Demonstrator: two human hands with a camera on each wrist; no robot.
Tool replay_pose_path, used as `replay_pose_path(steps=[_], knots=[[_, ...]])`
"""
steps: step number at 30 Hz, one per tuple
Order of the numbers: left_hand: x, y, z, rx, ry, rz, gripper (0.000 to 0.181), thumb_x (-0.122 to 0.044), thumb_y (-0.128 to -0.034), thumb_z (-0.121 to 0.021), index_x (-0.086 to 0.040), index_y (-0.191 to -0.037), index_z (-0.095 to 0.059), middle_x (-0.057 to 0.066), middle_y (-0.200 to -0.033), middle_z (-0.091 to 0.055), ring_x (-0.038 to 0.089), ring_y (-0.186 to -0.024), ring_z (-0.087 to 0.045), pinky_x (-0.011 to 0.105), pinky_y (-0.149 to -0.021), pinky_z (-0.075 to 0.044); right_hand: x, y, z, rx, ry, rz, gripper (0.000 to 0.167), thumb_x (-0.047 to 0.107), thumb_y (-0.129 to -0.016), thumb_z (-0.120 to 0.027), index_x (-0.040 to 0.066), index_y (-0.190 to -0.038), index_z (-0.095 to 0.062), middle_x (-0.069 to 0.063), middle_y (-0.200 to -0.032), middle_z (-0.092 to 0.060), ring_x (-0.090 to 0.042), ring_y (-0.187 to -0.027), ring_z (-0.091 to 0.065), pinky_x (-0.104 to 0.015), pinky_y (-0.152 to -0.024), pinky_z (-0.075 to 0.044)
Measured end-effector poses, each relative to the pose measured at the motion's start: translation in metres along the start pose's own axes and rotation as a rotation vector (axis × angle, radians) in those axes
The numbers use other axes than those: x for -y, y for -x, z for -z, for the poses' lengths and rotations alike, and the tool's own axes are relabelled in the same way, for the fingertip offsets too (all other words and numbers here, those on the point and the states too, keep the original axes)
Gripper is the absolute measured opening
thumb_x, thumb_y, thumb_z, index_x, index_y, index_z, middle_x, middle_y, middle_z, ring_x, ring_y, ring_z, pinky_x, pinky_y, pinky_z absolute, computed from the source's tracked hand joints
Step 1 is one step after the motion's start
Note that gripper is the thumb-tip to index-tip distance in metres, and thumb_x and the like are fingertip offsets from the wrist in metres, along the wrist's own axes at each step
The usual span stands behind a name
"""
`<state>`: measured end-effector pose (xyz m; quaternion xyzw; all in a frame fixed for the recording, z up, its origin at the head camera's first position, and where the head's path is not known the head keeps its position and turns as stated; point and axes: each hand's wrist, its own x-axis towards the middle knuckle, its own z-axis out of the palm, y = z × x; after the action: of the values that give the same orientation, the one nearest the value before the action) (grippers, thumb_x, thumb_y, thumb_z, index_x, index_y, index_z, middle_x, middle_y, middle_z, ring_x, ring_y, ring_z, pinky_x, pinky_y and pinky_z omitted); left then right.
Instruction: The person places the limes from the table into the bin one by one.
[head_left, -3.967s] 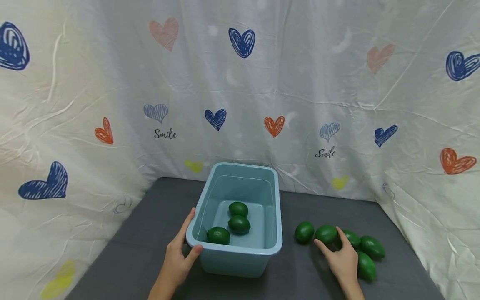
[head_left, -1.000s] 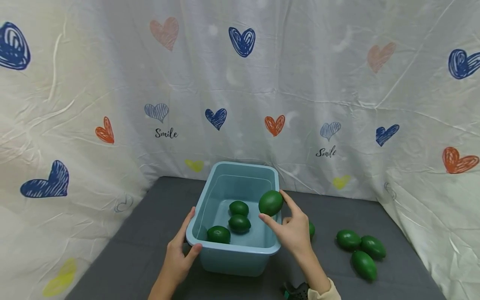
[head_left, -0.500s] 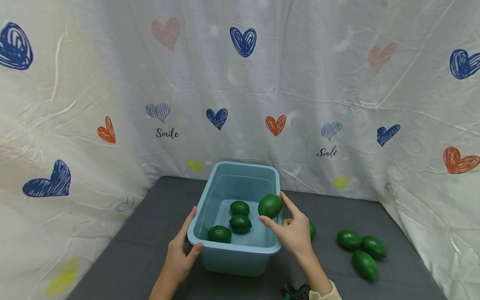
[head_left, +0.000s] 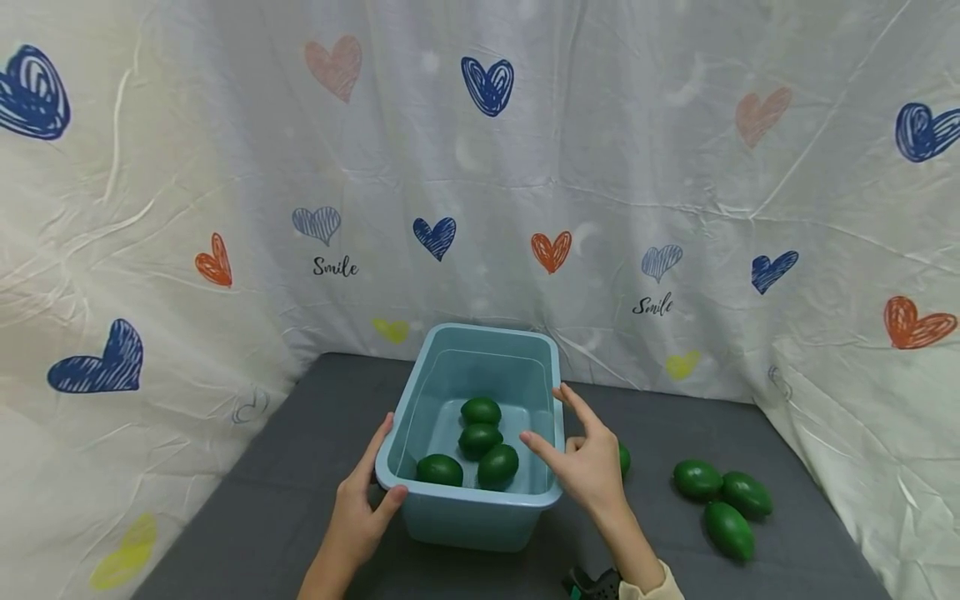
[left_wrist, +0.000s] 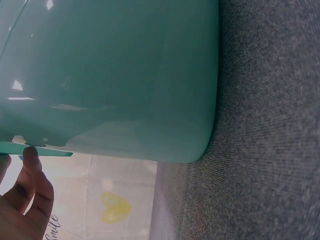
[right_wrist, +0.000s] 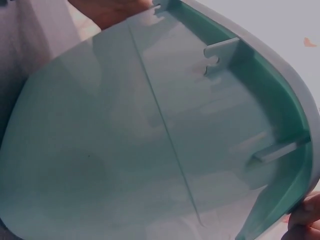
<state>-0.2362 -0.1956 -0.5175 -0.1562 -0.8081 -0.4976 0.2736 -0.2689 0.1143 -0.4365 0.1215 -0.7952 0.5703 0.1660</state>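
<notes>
A light blue plastic bin [head_left: 463, 522] stands on the dark table. My left hand [head_left: 354, 512] grips its near left corner, thumb on the front rim and fingers along the side; the left wrist view shows the fingertips [left_wrist: 31, 159] at the rim. Several oval, glossy green fruits lie inside, among them a front right fruit [head_left: 498, 467] and a front left fruit [head_left: 439, 469]. Over the bin's right rim, my right hand [head_left: 588, 458] holds nothing, its thumb and forefinger spread apart. One green fruit [head_left: 625, 460] is mostly hidden behind that hand.
Three more green fruits [head_left: 727, 529] lie grouped on the table's right side. A small black device [head_left: 594, 583] shows near the right sleeve [head_left: 654, 585]. Behind the table [head_left: 300, 450] hangs a white curtain [head_left: 495, 150] printed with hearts.
My right hand, which carried a green fruit from the table to over the bin, has let it go. That fruit now lies in the bin. My left hand keeps its grip.
</notes>
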Motion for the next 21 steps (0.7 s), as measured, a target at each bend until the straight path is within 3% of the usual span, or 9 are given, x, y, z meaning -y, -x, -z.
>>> replay_pose_path(steps=[9, 21], knots=[[0.001, 0.001, 0.000, 0.006, 0.004, 0.007, 0.085, -0.012, -0.0968, -0.071, -0.027, -0.169, -0.030, -0.003, -0.171, -0.037, -0.005, -0.147, -0.038, 0.007, -0.106, -0.034, -0.005, 0.002, 0.004, -0.011, 0.012, -0.010, 0.086, 0.031, -0.084, -0.092, 0.019, -0.159, -0.051, 0.001, -0.153, -0.060, -0.006, -0.034, -0.031, -0.023, -0.040, -0.029], [-0.001, 0.001, 0.000, 0.002, 0.011, -0.006, 0.085, -0.011, -0.0963, -0.072, -0.026, -0.169, -0.031, -0.001, -0.171, -0.037, -0.004, -0.148, -0.038, 0.007, -0.106, -0.034, -0.019, 0.000, 0.024, -0.105, 0.108, -0.034, 0.082, 0.028, -0.086, -0.091, 0.012, -0.157, -0.053, -0.005, -0.149, -0.064, -0.003, -0.034, -0.031, -0.021, -0.040, -0.028]])
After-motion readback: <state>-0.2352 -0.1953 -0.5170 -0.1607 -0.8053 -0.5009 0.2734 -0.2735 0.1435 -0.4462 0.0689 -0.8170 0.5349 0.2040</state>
